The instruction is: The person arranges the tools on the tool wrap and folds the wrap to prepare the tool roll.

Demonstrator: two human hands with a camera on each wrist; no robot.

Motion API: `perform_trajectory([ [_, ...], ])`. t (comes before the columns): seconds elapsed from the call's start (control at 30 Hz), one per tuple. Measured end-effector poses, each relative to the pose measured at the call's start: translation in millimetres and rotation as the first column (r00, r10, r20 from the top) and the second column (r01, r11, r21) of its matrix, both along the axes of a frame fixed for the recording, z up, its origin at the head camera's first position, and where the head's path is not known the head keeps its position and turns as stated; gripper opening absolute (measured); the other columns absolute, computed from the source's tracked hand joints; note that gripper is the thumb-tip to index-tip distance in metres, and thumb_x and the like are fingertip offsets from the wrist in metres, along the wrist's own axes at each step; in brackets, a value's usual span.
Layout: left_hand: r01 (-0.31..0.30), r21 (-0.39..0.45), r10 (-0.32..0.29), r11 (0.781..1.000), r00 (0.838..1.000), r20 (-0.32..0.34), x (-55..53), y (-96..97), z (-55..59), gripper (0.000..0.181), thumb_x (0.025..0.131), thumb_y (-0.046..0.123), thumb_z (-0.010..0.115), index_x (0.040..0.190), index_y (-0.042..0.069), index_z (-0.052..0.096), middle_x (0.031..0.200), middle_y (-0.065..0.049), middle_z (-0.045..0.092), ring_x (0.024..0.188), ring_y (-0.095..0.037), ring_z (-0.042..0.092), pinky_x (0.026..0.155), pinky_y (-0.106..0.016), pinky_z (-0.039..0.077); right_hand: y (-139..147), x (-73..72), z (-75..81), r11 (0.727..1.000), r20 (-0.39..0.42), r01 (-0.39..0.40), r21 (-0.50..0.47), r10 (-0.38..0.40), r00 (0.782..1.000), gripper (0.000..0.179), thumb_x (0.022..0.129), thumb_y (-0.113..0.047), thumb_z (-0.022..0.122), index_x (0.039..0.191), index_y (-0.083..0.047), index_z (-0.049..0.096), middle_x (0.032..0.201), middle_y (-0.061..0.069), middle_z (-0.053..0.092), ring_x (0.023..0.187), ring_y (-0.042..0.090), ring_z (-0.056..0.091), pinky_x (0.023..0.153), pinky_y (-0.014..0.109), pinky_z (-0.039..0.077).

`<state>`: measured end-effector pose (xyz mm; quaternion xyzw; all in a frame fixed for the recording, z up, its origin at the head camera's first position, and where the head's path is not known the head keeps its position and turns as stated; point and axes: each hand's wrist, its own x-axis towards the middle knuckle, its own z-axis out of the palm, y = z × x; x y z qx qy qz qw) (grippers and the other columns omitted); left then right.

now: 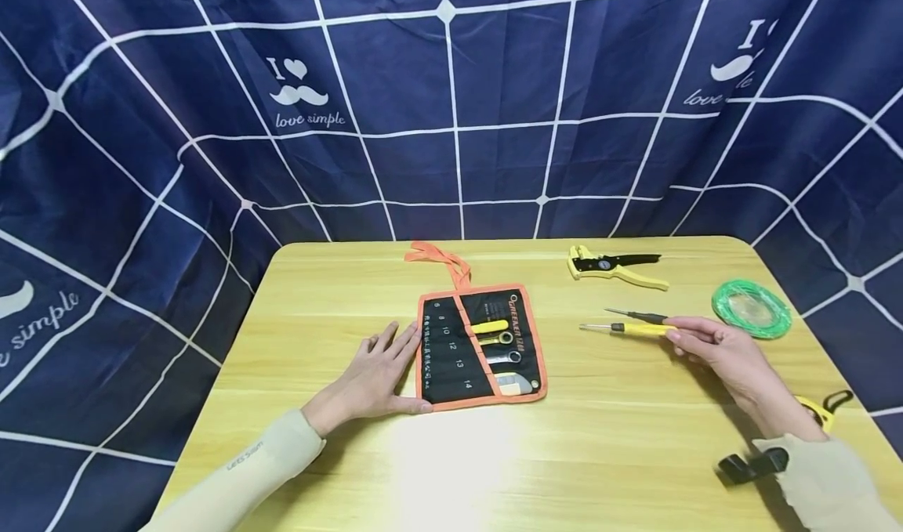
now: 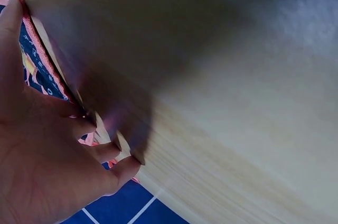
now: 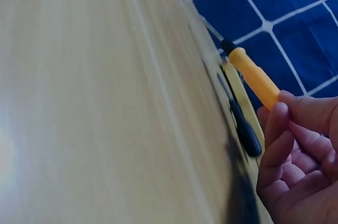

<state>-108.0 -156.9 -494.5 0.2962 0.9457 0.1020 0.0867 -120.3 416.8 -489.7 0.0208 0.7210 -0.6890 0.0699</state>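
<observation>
A black tool pouch (image 1: 451,360) with orange edging lies on the wooden table. Its slots hold a yellow-handled tool (image 1: 490,327), two ratchet wrenches (image 1: 501,357) and what looks like a utility knife (image 1: 513,385). My left hand (image 1: 377,371) rests flat at the pouch's left edge, thumb on its lower corner; the left wrist view shows the fingertips along that edge. With thumb and fingers, my right hand (image 1: 723,356) pinches the handle end of a yellow screwdriver (image 3: 259,81), shaft pointing left and raised off the table. Just behind it lies a black-handled screwdriver (image 3: 245,131).
A yellow-and-black wire stripper (image 1: 621,269) lies at the back right. Right of my right hand sits a coil of green wire (image 1: 781,313). A yellow tape measure (image 1: 827,416) is partly hidden by the right wrist. Blue curtain (image 1: 508,164) surrounds the table.
</observation>
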Motion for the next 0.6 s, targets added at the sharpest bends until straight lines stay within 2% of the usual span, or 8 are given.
perform_trajectory([
  [0.1, 0.000, 0.007, 0.000, 1.000, 1.000, 0.000, 0.4, -0.2, -0.6, 0.121, 0.091, 0.078, 0.071, 0.171, -0.002, 0.028, 0.178, -0.017, 0.023, 0.161, -0.049, 0.021, 0.117, -0.072, 0.030, -12, -0.9, 1.0, 0.997, -0.003, 0.001, -0.075, -0.001, 1.000, 0.027, 0.107, 0.002, 0.067, 0.116, -0.015, 0.086, 0.103, -0.002, 0.083, 0.084, 0.005, 0.074, 0.074, 0.020, 0.058],
  [0.2, -0.003, 0.012, 0.003, 1.000, 1.000, -0.004, 0.4, -1.3, -1.3, 0.121, 0.091, 0.077, 0.072, 0.171, -0.003, 0.028, 0.179, -0.017, 0.023, 0.161, -0.049, 0.021, 0.116, -0.072, 0.030, -25, -4.9, 4.3, 0.996, -0.013, -0.003, -0.094, 0.002, 1.000, 0.025, 0.107, 0.001, 0.068, 0.118, -0.013, 0.086, 0.103, -0.002, 0.083, 0.083, 0.006, 0.074, 0.074, 0.020, 0.058],
  [0.6, 0.011, 0.022, -0.010, 1.000, 0.999, -0.036, 0.7, -1.9, -4.3, 0.120, 0.092, 0.076, 0.072, 0.170, -0.003, 0.029, 0.178, -0.018, 0.025, 0.160, -0.050, 0.023, 0.115, -0.073, 0.032, -72, -21.9, 20.6, 0.999, -0.017, -0.015, -0.049, 0.014, 1.000, 0.015, 0.107, -0.010, 0.073, 0.112, -0.017, 0.085, 0.101, -0.003, 0.082, 0.081, 0.005, 0.070, 0.075, 0.021, 0.057],
])
